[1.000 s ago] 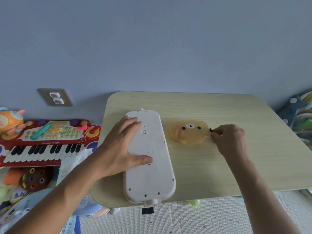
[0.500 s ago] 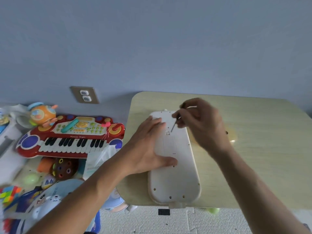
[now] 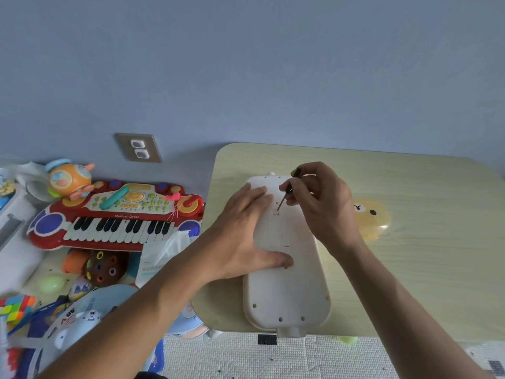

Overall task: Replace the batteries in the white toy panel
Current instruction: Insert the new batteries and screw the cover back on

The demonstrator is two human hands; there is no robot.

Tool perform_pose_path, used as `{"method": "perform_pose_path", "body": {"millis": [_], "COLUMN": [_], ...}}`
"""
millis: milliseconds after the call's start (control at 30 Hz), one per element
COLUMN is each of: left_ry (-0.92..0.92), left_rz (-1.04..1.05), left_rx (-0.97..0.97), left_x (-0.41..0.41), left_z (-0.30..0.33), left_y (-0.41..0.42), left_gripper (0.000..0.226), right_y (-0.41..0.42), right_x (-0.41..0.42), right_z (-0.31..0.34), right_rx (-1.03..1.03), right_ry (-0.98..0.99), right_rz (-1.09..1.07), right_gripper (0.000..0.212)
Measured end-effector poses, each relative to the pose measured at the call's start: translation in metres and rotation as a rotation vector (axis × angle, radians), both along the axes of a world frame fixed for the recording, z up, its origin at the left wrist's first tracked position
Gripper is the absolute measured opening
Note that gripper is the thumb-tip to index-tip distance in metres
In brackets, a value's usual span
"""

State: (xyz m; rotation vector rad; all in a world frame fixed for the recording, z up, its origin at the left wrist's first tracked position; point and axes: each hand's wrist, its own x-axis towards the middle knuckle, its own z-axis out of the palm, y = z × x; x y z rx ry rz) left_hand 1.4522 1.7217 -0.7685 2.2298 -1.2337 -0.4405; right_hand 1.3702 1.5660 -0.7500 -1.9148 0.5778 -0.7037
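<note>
The white toy panel (image 3: 287, 280) lies back-side up on the pale wooden table (image 3: 410, 269), its long axis running from 12 to 6 o'clock and its near end just overhanging the table's front edge. The left hand (image 3: 243, 236) presses flat on the panel's 9 o'clock side, fingers spread and extended, thumb laid across the middle; it grips nothing, and seems to be there to keep the light shell from turning or sliding under the tool. The right hand (image 3: 325, 203) comes in from 3 o'clock with its fingers closed around a small black-handled screwdriver (image 3: 287, 194), held tilted so the thin shaft slants down toward 7 o'clock. The tip sits at the small screw recess (image 3: 276, 212) at the top of the battery cover; whether it is seated in the screw head is too fine to tell. The cover looks shut, so the job appears to be at the unscrewing stage. A translucent yellow bear-faced case (image 3: 374, 220) rests on the table at 3 o'clock, partly behind the right wrist.
</note>
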Motion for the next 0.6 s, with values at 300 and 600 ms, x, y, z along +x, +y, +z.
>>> {"method": "perform_pose_path", "body": {"millis": [300,600], "left_ry": [-0.009,0.179], "left_rz": [-0.018,0.176], "left_rx": [0.016,-0.565], "left_x": [0.001,0.021], "left_z": [0.001,0.038], "left_y": [0.000,-0.032], "left_gripper": [0.117,0.024], "right_y": [-0.001,0.002], "right_x": [0.002,0.003], "right_z": [-0.001,-0.007], "right_rx": [-0.041,-0.043], "right_ry": [0.013,-0.013], "right_rz": [0.118,0.096], "right_gripper": [0.008,0.015]}}
